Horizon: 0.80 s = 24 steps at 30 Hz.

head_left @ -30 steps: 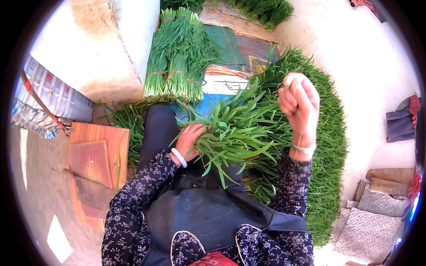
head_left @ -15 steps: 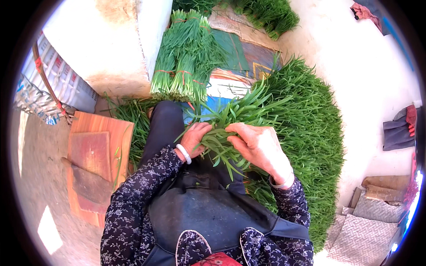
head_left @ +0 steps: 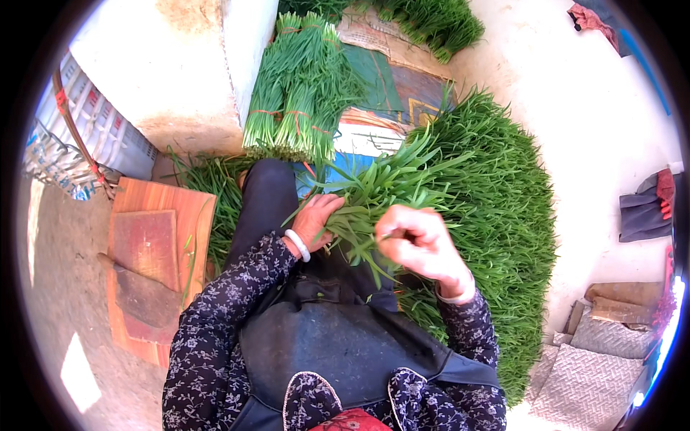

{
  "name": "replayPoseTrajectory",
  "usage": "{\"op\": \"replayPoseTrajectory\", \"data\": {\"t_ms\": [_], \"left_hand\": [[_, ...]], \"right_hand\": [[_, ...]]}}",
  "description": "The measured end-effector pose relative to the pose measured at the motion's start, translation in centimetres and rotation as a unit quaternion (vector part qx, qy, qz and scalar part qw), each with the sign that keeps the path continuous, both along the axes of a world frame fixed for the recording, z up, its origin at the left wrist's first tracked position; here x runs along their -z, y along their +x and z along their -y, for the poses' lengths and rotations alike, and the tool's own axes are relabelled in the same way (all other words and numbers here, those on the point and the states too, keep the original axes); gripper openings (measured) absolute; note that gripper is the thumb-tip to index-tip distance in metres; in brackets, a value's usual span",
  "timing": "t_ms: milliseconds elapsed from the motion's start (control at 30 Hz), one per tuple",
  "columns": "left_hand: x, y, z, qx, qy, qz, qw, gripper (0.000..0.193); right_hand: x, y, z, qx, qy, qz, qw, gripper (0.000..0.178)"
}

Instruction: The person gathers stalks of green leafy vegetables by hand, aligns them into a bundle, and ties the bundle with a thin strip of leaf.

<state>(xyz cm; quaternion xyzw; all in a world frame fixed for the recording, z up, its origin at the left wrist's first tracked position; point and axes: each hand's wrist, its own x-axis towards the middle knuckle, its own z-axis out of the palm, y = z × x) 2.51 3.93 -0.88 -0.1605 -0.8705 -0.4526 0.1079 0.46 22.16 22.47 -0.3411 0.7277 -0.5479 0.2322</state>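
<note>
A loose bunch of garlic chives [head_left: 392, 178], flat green leaves fanning away from me, is held over my lap. My left hand [head_left: 316, 223], with a white bangle at the wrist, is closed around the bunch; some leaves droop past it toward my knee. Beside the bunch on the right, my right hand [head_left: 420, 244] is curled with thumb and forefinger pinched together. A bit of green leaf shows between those fingers, though blur hides most of it. A large heap of loose chives [head_left: 489, 223] lies right by my right hand.
Tied chive bundles [head_left: 298, 108] lie ahead on sheets, and more greens [head_left: 438, 29] beyond. At my left, a wooden board [head_left: 198, 215] carries a broad-bladed knife [head_left: 147, 296] near a white woven basket [head_left: 93, 129]. Folded woven mats [head_left: 589, 373] lie at lower right.
My right hand has lifted off the bunch's leaves and curled its fingers into a tighter pinch. My left hand keeps its hold in nearly the same place.
</note>
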Motion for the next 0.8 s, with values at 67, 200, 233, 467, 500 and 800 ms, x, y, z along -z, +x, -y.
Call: {"op": "replayPoseTrajectory", "data": {"t_ms": [67, 200, 233, 467, 500, 800], "left_hand": [[0.1, -0.1, 0.1, -0.001, 0.007, -0.003, 1.000, 0.064], [-0.7, 0.1, 0.1, 0.006, 0.016, 0.017, 1.000, 0.063], [-0.5, -0.1, -0.1, 0.005, 0.017, 0.009, 1.000, 0.063], [0.0, 0.0, -0.1, -0.003, 0.021, -0.001, 1.000, 0.064], [0.1, 0.0, 0.0, -0.004, 0.021, 0.000, 1.000, 0.065], [0.2, -0.1, -0.2, -0.005, 0.026, 0.007, 1.000, 0.066]], "right_hand": [[-1.6, 0.3, -0.4, 0.069, 0.043, -0.020, 0.996, 0.008], [-1.2, -0.2, -0.2, 0.119, 0.176, -0.186, 0.959, 0.009], [-1.3, -0.2, -0.1, 0.108, 0.208, -0.229, 0.945, 0.011], [1.2, -0.1, 1.0, 0.075, 0.233, -0.376, 0.894, 0.010], [1.3, -0.2, 1.1, 0.072, 0.230, -0.377, 0.894, 0.009], [1.6, -0.7, 0.4, 0.077, 0.110, -0.110, 0.985, 0.008]]}}
